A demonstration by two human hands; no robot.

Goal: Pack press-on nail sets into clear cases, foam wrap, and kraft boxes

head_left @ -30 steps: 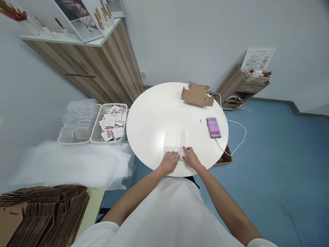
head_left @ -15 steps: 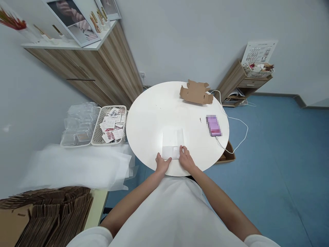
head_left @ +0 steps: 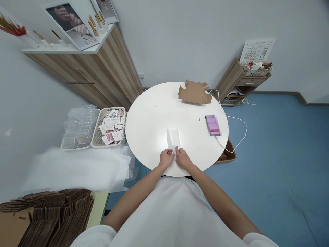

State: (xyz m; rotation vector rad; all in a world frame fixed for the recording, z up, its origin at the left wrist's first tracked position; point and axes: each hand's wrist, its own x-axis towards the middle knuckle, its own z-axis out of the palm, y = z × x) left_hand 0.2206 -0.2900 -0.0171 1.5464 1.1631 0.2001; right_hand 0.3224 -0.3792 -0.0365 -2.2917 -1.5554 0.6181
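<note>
A thin, translucent white packing sheet (head_left: pixel 173 136) lies near the front edge of the round white table (head_left: pixel 144 120), its sides folded inward into a narrow strip. With curled fingers, my left hand (head_left: pixel 166 157) grips the near left side of the strip. My right hand (head_left: pixel 183 159) holds its near right side, the index finger reaching over the fold. Both hands almost meet, and they cover the strip's near end. Whether something is wrapped inside cannot be made out.
An unfolded brown cardboard box (head_left: pixel 194 93) lies at the table's back. A pixelated purple phone (head_left: pixel 212 125) with a white cable is at the right. To the left are a basket of cards (head_left: pixel 113 127), clear plastic boxes (head_left: pixel 79 127), white sheets (head_left: pixel 77 168) and flattened cartons (head_left: pixel 56 216).
The sheet's left and right sides have been folded inward, making it narrower. My left hand has moved right, close to my right hand, and its fingers have curled in.
</note>
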